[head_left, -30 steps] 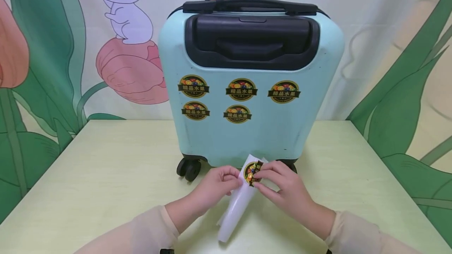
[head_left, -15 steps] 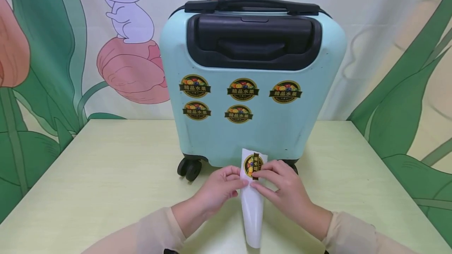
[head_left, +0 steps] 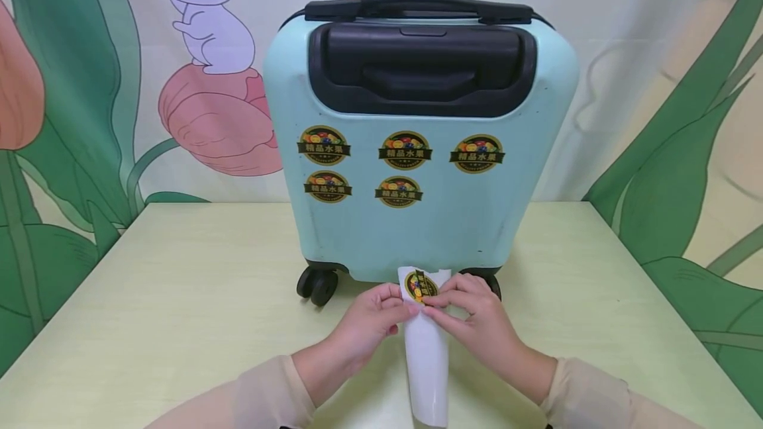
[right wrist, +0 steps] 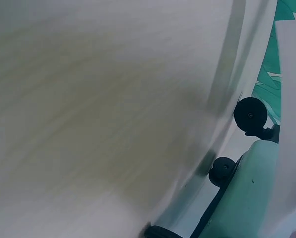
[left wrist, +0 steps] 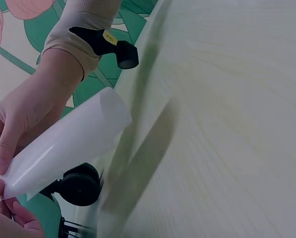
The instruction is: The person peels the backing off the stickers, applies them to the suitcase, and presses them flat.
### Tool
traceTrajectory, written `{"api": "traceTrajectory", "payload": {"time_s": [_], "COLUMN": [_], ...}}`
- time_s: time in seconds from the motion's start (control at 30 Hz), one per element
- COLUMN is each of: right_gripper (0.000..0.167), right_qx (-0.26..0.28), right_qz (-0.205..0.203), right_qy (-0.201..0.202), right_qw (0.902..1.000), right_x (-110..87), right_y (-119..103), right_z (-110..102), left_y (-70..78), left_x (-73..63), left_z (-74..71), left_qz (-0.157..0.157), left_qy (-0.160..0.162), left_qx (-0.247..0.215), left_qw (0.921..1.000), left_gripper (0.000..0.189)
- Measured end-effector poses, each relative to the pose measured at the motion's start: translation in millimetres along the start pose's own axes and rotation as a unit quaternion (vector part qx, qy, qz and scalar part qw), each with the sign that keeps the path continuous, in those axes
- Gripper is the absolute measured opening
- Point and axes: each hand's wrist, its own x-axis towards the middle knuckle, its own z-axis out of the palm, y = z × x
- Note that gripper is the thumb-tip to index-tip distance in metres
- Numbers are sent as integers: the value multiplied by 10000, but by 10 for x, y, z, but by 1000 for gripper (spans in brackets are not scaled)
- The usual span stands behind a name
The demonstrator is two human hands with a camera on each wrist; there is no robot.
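A rolled white sticker sheet [head_left: 426, 363] hangs between both hands in front of the suitcase, its lower end toward the viewer. Near its upper end is a round black-and-gold fruit sticker [head_left: 420, 285], turned sideways. My left hand [head_left: 366, 326] pinches the sheet's left edge between thumb and fingers. From the other side my right hand [head_left: 485, 323] pinches at the sticker's lower right edge, thumb and index tips close together. In the left wrist view the curled sheet [left wrist: 73, 139] spans from the fingertips out over the table. The right wrist view shows the sheet [right wrist: 292, 114] hiding most of the hand.
A light-blue suitcase [head_left: 453, 224] with a black handle [head_left: 423, 71] stands upright on the pale table [head_left: 208, 270], on black wheels [head_left: 318, 285]. Several matching stickers [head_left: 405, 149] are on its front, in two rows. A curtain [head_left: 644, 71] with painted plants hangs behind.
The sheet's lower end has swung right, so the roll now hangs nearly straight. Its top and the sticker rose, then tipped back down. Both hands keep their grips, with the left slightly further right.
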Motion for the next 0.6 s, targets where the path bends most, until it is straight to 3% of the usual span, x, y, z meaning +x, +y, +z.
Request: {"api": "traceTrajectory", "payload": {"time_s": [0.37,0.6], "right_gripper": [18,20], "right_qx": [64,211], "right_qz": [325,678], "right_qy": [19,98], "right_qw": [9994,9974], "right_x": [-9,26], "right_y": [6,-42], "right_z": [-26,-75], "left_y": [-9,-7], "left_x": [8,83], "left_z": [-24,-159], "left_qz": [86,-65], "left_qy": [24,-70], "left_qx": [451,1415], "left_qw": [9989,9899], "left_gripper": [18,22]}}
